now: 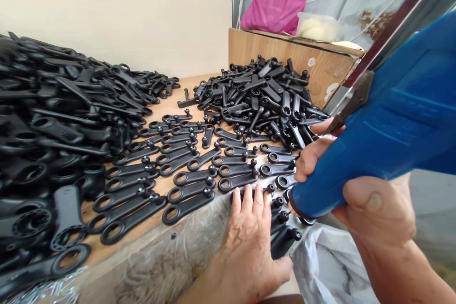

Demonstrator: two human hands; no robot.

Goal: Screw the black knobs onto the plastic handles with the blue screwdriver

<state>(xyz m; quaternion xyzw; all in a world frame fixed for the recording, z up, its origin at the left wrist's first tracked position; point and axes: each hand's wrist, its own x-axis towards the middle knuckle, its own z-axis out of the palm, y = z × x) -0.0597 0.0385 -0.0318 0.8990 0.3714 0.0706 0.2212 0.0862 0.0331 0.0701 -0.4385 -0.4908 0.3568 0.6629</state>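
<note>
Step in hand: the black plastic levers, each with a ring at one end and a round knob at the other [188, 205], lie in slanted rows on the tan worktop [169, 104], rings towards the left. The left hand [245, 242] is palm down at the front edge, fingers spread, fingertips at a lever in the nearest row; it grips nothing that shows. The right hand [384, 209] is closed around a large blue hard-shelled tool with a dark metal lever [374, 114], its rounded end low over the levers beside the left hand. Contact between that end and a lever: cannot tell.

Judgement: any move of the tool here calls for lining its end up with a single lever and keeping the left fingers clear.

Surroundings: a heap of loose black levers [78, 95] on the left; a second heap [256, 88] behind the rows, against a wood-grain box [252, 47].

Markings: faint raised marks on the blue shell, unreadable. No legible brand or label.
</note>
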